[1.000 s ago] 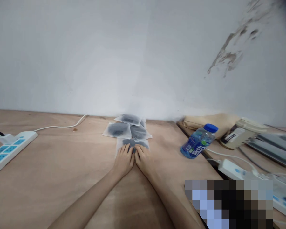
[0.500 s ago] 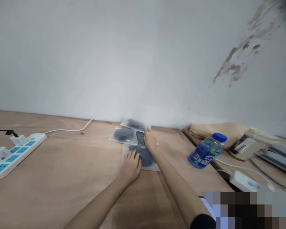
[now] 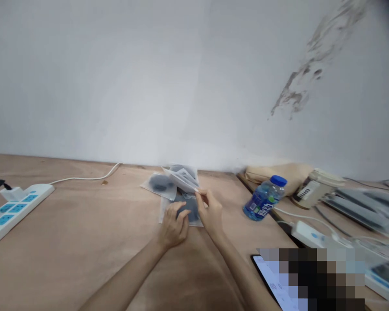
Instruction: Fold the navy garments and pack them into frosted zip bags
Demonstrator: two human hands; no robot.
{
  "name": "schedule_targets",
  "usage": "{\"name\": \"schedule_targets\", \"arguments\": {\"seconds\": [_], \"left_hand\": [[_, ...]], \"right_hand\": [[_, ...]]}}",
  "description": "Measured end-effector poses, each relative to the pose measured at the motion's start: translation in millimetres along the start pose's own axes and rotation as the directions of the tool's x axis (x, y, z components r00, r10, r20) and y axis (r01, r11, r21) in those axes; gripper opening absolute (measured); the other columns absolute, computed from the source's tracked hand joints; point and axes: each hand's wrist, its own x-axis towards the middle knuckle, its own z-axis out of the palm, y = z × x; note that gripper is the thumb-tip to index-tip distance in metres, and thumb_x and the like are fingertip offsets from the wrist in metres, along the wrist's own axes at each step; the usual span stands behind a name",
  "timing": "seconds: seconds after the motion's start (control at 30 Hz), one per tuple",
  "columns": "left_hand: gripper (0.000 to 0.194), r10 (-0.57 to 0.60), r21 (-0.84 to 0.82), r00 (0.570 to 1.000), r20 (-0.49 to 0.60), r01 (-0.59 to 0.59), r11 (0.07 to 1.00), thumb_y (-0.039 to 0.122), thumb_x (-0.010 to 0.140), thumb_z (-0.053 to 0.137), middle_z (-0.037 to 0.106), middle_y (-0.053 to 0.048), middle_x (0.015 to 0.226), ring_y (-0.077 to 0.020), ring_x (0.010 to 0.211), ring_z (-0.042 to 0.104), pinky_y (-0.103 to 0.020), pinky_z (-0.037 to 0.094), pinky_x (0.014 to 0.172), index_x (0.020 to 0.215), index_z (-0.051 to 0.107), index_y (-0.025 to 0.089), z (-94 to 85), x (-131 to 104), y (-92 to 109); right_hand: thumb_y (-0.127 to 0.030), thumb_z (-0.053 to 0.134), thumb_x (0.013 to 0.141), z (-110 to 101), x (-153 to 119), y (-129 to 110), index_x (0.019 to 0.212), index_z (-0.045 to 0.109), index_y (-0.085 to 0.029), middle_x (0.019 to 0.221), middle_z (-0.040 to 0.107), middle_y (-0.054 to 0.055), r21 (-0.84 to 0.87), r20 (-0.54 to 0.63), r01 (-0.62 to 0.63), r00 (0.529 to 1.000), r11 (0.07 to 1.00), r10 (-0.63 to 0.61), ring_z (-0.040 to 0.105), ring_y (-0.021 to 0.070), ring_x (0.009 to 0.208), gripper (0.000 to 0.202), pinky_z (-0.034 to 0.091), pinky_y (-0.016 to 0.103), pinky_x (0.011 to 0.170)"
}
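Note:
My right hand (image 3: 210, 211) pinches the near edge of a translucent plastic bag (image 3: 183, 178) and lifts it at a tilt. A pale sheet or surface shows on this bag. My left hand (image 3: 175, 224) lies over the near side of another translucent bag (image 3: 192, 207) with something dark inside, its fingers curved and apart. Left of the lifted bag, a third bag (image 3: 160, 185) with dark contents rests flat on the wooden table (image 3: 84, 233). What exactly is in the bags I cannot make out.
A blue-capped bottle (image 3: 265, 198) stands tilted-looking to the right, near a coffee cup (image 3: 316, 190) and a tan bag (image 3: 288, 172). A power strip (image 3: 16, 211) lies at left, another (image 3: 311, 236) at right. A phone (image 3: 269, 280) is at the lower right. The wall (image 3: 132, 86) rises behind.
My right hand has come nearer and raised the near edge of the back bag, which lay flatter before. My left hand's fingers have lifted and curled a little. The view has shifted slightly right.

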Motion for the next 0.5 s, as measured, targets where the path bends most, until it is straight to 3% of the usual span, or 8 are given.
{"name": "schedule_targets", "arguments": {"seconds": [0.17, 0.3, 0.4, 0.5], "left_hand": [[0.035, 0.11, 0.072, 0.988, -0.108, -0.103, 0.992, 0.017, 0.084, 0.057, 0.049, -0.017, 0.139, -0.0303, 0.138, 0.04, -0.055, 0.041, 0.106, 0.118, 0.048, 0.023, -3.7, -8.9, -0.1], [0.036, 0.201, 0.096, 0.968, -0.152, -0.188, 0.978, 0.016, 0.085, 0.057, 0.049, -0.017, 0.141, -0.0312, 0.138, 0.04, -0.056, 0.038, 0.108, 0.119, 0.049, 0.023, -14.7, -8.1, 5.9], [0.044, 0.148, 0.107, 0.986, -0.076, -0.139, 0.984, 0.016, 0.089, 0.053, 0.052, -0.016, 0.141, -0.0278, 0.137, 0.042, -0.053, 0.035, 0.111, 0.132, 0.043, 0.02, -30.9, -0.6, 21.1], [0.04, 0.089, 0.091, 0.994, 0.059, -0.094, 0.991, 0.018, 0.094, 0.047, 0.064, -0.01, 0.128, -0.0213, 0.124, 0.056, -0.045, 0.036, 0.112, 0.134, 0.045, 0.02, -45.1, 8.6, 36.4]], "right_hand": [[-0.036, 0.053, 0.094, -21.2, -29.2, -23.3, 0.099, 0.065, -0.023, 0.106, 0.072, 0.008, 0.161, -0.015, -0.004, 1.0, 0.987, 0.006, 0.068, 0.0204, 0.1, 0.019, 0.055, 0.035, 0.089], [-0.037, 0.054, 0.093, -28.4, -47.5, -24.0, 0.102, 0.066, -0.024, 0.101, 0.073, 0.006, 0.239, 0.136, -0.058, 0.99, 0.969, 0.026, 0.071, 0.0205, 0.094, 0.019, 0.058, 0.035, 0.086], [-0.04, 0.052, 0.094, -28.5, -61.1, -17.5, 0.101, 0.064, -0.024, 0.092, 0.074, 0.004, 0.27, 0.23, -0.139, 0.97, 0.953, 0.077, 0.073, 0.0192, 0.08, 0.022, 0.061, 0.032, 0.076], [-0.04, 0.05, 0.095, -27.5, -71.8, -14.8, 0.1, 0.064, -0.024, 0.09, 0.074, 0.004, 0.243, 0.211, -0.151, 0.972, 0.958, 0.1, 0.073, 0.0187, 0.077, 0.022, 0.061, 0.03, 0.072]]}}
